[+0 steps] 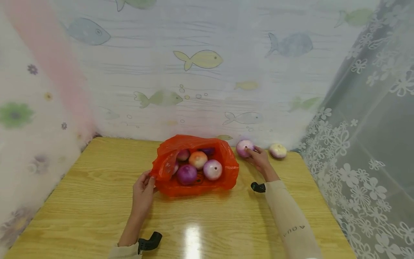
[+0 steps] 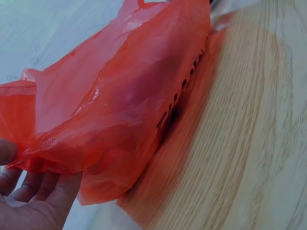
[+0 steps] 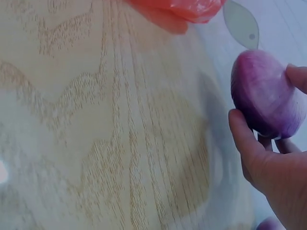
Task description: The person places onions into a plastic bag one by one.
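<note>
A red plastic bag (image 1: 230,163) stands open-mouthed on the table, with several onions inside, among them a dark purple onion (image 1: 187,175) and a paler one (image 1: 212,170). At the bag's left edge, my left hand (image 1: 143,191) pinches the gathered plastic between thumb and fingers; the left wrist view shows this hand (image 2: 38,201) under the crumpled rim. To the right of the bag, my right hand (image 1: 260,160) grips a purple-and-white onion (image 3: 264,93). Thumb and fingers lie around its sides. Another whitish onion (image 1: 277,151) lies on the table beyond that hand.
The wooden table (image 1: 97,201) reaches back to a curtain (image 1: 207,82) printed with fish. A lace-patterned sheer curtain (image 1: 362,187) hangs along the right side. Dark camera mounts (image 1: 151,241) stick out from both wrists.
</note>
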The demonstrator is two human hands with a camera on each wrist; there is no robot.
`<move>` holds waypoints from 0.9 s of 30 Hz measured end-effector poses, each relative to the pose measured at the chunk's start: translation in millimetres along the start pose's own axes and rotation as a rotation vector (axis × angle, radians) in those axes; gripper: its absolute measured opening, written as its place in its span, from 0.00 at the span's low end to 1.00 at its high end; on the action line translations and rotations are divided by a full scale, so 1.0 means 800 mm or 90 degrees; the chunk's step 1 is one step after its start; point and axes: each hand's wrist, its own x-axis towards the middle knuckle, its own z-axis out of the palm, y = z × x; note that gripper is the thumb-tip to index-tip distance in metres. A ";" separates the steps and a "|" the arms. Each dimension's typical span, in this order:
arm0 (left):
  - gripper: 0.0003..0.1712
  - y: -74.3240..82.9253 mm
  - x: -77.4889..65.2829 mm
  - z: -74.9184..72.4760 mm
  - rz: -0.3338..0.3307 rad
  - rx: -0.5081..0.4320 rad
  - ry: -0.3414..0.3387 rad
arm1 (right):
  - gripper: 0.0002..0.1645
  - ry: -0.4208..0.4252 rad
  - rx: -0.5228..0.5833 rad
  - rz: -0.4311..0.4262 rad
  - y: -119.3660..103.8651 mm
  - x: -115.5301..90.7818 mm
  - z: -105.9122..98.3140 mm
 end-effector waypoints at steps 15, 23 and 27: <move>0.20 -0.001 0.000 0.000 -0.003 0.011 -0.001 | 0.44 -0.115 0.018 -0.022 -0.015 -0.041 -0.002; 0.20 0.000 0.001 0.000 -0.011 0.009 -0.006 | 0.39 -0.137 0.002 -0.029 -0.029 -0.072 0.000; 0.20 0.000 0.001 0.000 -0.018 0.004 -0.010 | 0.37 -0.136 -0.015 -0.032 -0.037 -0.089 -0.001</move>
